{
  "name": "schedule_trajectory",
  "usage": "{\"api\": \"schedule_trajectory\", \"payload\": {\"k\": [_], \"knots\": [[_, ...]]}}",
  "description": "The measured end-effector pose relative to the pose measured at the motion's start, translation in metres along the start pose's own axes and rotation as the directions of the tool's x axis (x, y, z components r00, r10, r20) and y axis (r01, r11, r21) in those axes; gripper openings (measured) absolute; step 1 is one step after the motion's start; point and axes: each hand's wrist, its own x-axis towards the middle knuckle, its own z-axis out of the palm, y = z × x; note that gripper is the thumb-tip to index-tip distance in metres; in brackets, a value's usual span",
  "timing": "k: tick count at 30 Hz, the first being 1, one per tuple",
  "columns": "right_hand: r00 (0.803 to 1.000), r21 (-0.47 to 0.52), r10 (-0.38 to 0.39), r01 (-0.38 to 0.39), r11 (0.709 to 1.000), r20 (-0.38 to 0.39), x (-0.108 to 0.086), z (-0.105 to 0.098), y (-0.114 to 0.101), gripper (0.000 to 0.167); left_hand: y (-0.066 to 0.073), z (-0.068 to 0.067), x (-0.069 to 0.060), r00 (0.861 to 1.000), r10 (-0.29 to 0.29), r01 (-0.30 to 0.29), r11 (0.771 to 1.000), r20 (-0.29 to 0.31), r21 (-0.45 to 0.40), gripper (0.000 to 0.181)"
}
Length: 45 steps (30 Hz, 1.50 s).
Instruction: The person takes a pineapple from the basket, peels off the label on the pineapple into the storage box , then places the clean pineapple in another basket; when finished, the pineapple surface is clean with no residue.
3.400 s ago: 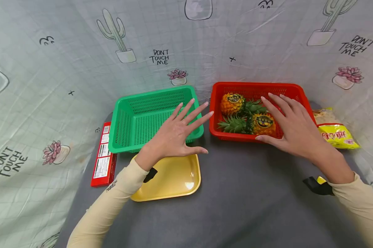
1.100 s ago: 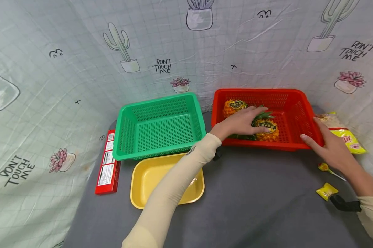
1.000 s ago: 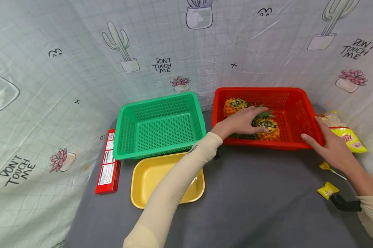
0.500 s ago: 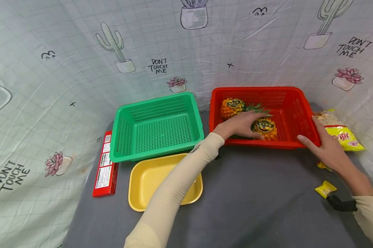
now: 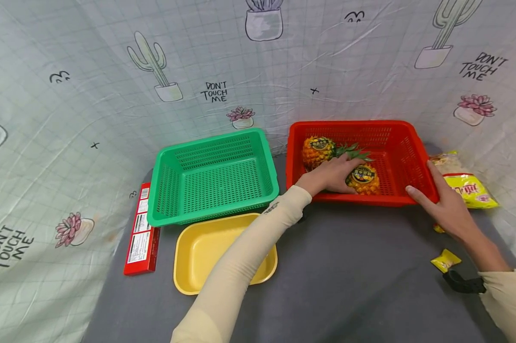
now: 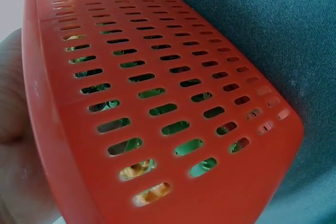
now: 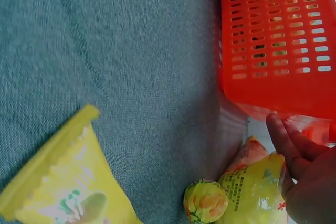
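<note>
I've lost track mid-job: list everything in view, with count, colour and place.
Red basket: 1, red, back right
Pineapples: 2, orange and green, in red basket
Green basket: 1, green, left of red basket
Tray: 1, yellow, in front of green basket
Box: 1, red and white, left of green basket
Bag: 1, yellow and clear, right of red basket
Small packet: 1, yellow, near right wrist
Round sweet: 1, yellow-orange, near bag
Table: 1, grey, underneath
Printed curtain: 1, pale, behind
Left hand: 1, bare, at nearer pineapple
Right hand: 1, bare, on red basket's right end
Sleeves: 2, cream, on arms
Wrist gear: 2, black, at wrists
</note>
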Motion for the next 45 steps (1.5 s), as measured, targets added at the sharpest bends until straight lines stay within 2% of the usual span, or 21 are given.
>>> {"api": "schedule_trajectory", "payload": {"k": [13,18,28,45], "knots": [[1.0,0.014,0.002,-0.002,1.0,-0.004,-0.001,0.001,-0.001,0.092,-0.005,0.006,0.004,0.996,0.057,-0.058,0.998,-0.064,-0.021,0.084],[1.0,0.02,0.005,-0.005,1.0,-0.011,-0.002,0.001,0.001,0.092,-0.005,0.006,0.004,0.996,0.067,-0.071,0.996,-0.066,-0.052,0.085],[1.0,0.033,-0.009,0.01,0.999,-0.024,0.0,0.002,-0.002,0.092,-0.007,0.005,0.003,0.997,0.024,-0.032,0.99,-0.067,-0.134,0.085],[0.999,0.047,-0.015,0.017,0.999,-0.044,-0.004,0.004,0.003,0.089,-0.008,0.01,0.003,0.995,0.044,-0.056,0.989,-0.088,-0.14,0.08]]}}
